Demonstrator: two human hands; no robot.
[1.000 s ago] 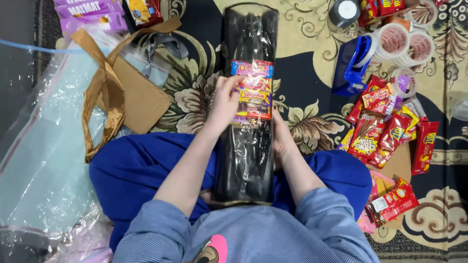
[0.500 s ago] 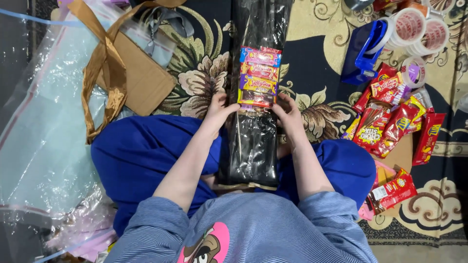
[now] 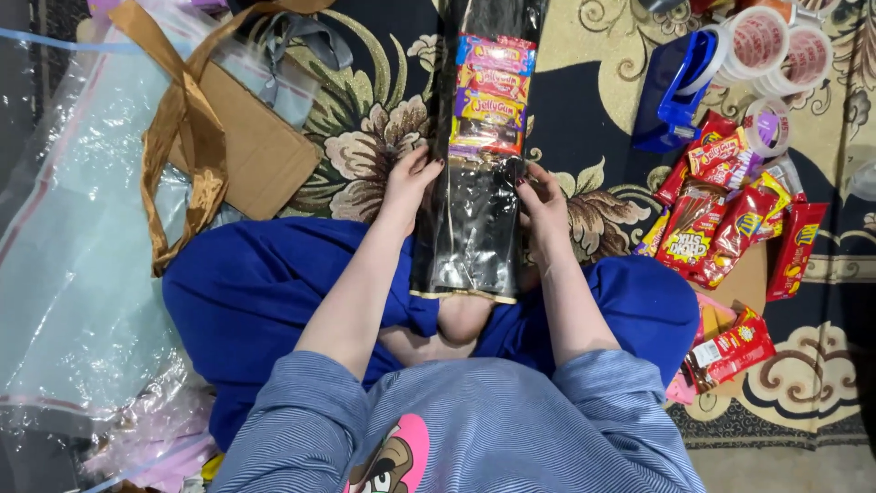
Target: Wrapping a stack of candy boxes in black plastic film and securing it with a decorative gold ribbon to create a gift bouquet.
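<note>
A long black sleeve wrapped in clear film lies on the patterned carpet, running from the person's crossed legs toward its far edge, with four stacked candy packets inside its upper half. The left hand and right hand press its two long sides, fingers curled against the film, so the step in hand looks like settling the stack; shifting it further would call for even pressure from both sides. Toward the carpet's right edge lie a blue tape dispenser, roughly three tape rolls and a pile of red snack packets, too overlapped to count, with one brown card and a gold ribbon on the left.

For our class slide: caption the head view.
Both hands, left hand and right hand, steady a long black pack topped with sweets.
</note>
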